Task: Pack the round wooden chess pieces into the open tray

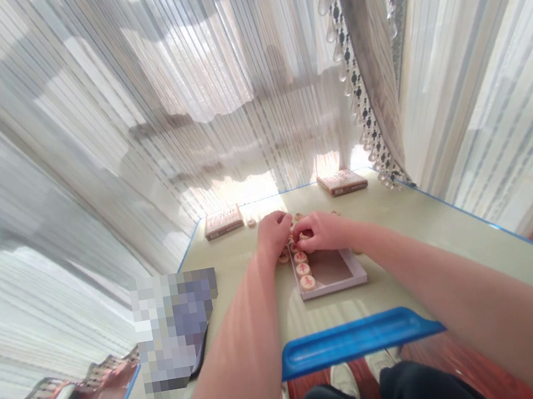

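Observation:
A shallow white box point(334, 288) lies on the table, with a column of round Chinese chess pieces point(302, 269) marked in red along its left side. My right hand point(321, 231) reaches over the far part of the box. Its fingers are closed around a chess piece point(297, 246) at the far end of the column, partly hidden by them. My left hand point(274, 230) is just beyond the box's far left corner, fingers curled together; what they hold, if anything, is hidden. Another piece point(283, 257) lies outside the box, below my left hand.
The pale table point(238, 278) has a blue rim and a blue front tray point(359, 340). Two flat printed boxes, one left point(223, 221) and one right point(343, 182), lie at the back. A loose piece point(251, 223) sits beside the left one. A blurred-out object point(183, 330) lies at left.

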Tool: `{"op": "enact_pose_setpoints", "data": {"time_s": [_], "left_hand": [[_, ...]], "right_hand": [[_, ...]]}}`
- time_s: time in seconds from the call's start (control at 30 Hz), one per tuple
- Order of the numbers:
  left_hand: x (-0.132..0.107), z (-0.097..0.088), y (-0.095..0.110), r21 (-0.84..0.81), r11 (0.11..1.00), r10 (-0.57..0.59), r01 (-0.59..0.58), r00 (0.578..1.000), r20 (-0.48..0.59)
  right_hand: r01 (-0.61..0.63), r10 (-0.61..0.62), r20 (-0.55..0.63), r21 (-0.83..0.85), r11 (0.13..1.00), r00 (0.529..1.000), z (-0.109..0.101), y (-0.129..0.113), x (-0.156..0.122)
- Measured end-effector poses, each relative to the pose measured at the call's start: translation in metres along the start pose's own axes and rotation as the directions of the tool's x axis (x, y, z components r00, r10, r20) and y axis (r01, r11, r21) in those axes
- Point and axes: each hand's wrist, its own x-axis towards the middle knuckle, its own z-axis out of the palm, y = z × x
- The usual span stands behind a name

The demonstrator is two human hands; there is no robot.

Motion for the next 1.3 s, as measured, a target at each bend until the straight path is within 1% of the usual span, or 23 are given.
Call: {"op": "enact_pose_setpoints", "data": {"time_s": [0.17, 0.3, 0.4, 0.6, 0.67, 0.77, 0.9, 0.97, 1.07, 1.13, 1.17, 1.2, 1.23, 1.3], "left_hand": [[0.000, 0.001, -0.004, -0.048, 0.999, -0.025, 0.025, 1.000, -0.004], [0.001, 0.002, -0.007, -0.064, 0.997, -0.047, 0.048, 0.999, 0.015], [0.002, 0.002, -0.008, -0.080, 0.995, -0.059, 0.060, 0.998, 0.022], [0.000, 0.000, -0.005, -0.088, 0.991, -0.098, 0.098, 0.995, 0.006], [0.000, -0.001, -0.002, -0.113, 0.988, -0.112, 0.109, 0.993, -0.022], [0.001, -0.005, 0.001, -0.180, 0.977, -0.135, 0.116, 0.986, -0.097], [0.004, -0.011, 0.000, -0.255, 0.957, -0.192, 0.138, 0.961, -0.201], [0.003, -0.015, 0.000, -0.213, 0.965, -0.206, 0.153, 0.944, -0.258], [0.000, -0.022, 0.002, 0.000, 0.981, -0.187, 0.196, 0.934, -0.305], [-0.001, -0.025, 0.003, 0.123, 0.962, -0.192, 0.243, 0.924, -0.330], [-0.001, -0.026, 0.003, 0.156, 0.951, -0.204, 0.266, 0.923, -0.327], [-0.001, -0.025, 0.003, 0.177, 0.943, -0.221, 0.282, 0.927, -0.303], [-0.001, -0.024, 0.002, 0.195, 0.936, -0.238, 0.292, 0.937, -0.257], [0.000, -0.021, 0.001, 0.267, 0.923, -0.253, 0.278, 0.959, -0.125]], "right_hand": [[-0.108, 0.108, -0.016, -0.044, 0.993, 0.994, -0.008, 0.012, 0.000], [-0.180, 0.188, 0.049, -0.124, 0.976, 0.981, -0.013, 0.018, -0.001], [-0.186, 0.203, 0.076, -0.187, 0.965, 0.976, -0.013, 0.019, -0.001], [-0.181, 0.195, 0.060, -0.188, 0.965, 0.979, -0.010, 0.022, 0.001], [-0.188, 0.200, 0.047, -0.178, 0.966, 0.979, -0.009, 0.024, 0.002], [-0.196, 0.203, 0.023, -0.174, 0.965, 0.979, -0.007, 0.028, 0.003], [-0.199, 0.201, -0.008, -0.185, 0.962, 0.980, -0.006, 0.032, 0.004], [-0.198, 0.196, -0.028, -0.189, 0.962, 0.980, -0.005, 0.033, 0.005], [-0.210, 0.204, -0.052, -0.198, 0.957, 0.978, -0.004, 0.036, 0.006], [-0.213, 0.205, -0.059, -0.202, 0.956, 0.977, -0.004, 0.037, 0.006], [-0.212, 0.202, -0.067, -0.201, 0.956, 0.977, -0.004, 0.037, 0.006], [-0.212, 0.199, -0.081, -0.197, 0.957, 0.977, -0.005, 0.037, 0.006], [-0.209, 0.194, -0.097, -0.193, 0.959, 0.976, -0.005, 0.038, 0.006], [-0.196, 0.177, -0.114, -0.188, 0.962, 0.978, -0.006, 0.038, 0.007]]}}
